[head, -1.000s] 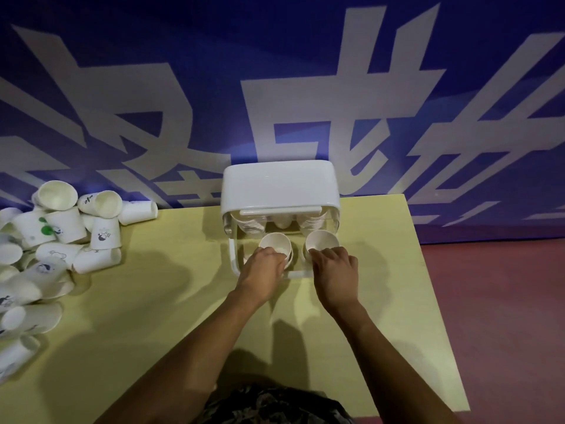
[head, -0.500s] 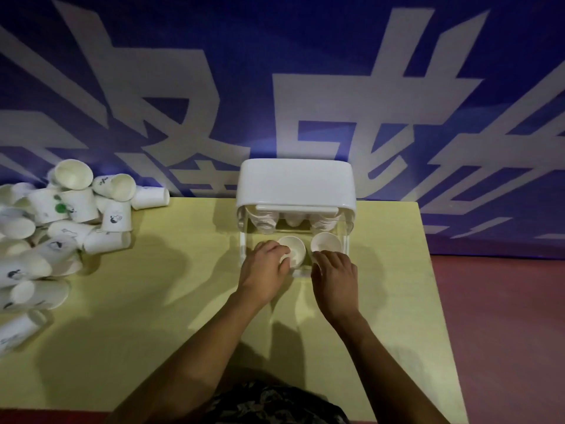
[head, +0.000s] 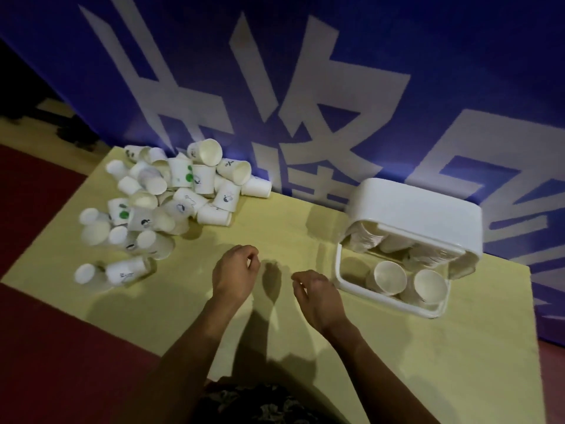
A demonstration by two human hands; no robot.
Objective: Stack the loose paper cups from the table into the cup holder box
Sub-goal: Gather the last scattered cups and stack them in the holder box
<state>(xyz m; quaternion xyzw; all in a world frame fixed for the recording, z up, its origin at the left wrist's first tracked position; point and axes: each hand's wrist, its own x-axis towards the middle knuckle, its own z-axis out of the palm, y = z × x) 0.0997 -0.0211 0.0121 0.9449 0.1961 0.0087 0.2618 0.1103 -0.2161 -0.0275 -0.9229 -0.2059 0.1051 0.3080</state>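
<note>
Both hands hang empty over a pale yellow table (head: 275, 338), the left hand (head: 234, 272) and right hand (head: 318, 296) with fingers loosely curled. Loose cups (head: 171, 197) lie heaped at the table's far left; the white box (head: 419, 215) at right holds two upright cups (head: 389, 276). Behind hangs a blue banner (head: 428, 71); the floor (head: 61, 362) is dark red.

Two hands (head: 235, 272), one box (head: 419, 215), many cups (head: 180, 191).

White cups (head: 171, 197), pale yellow table (head: 275, 228), white box (head: 419, 209), blue-and-white banner (head: 305, 87)
</note>
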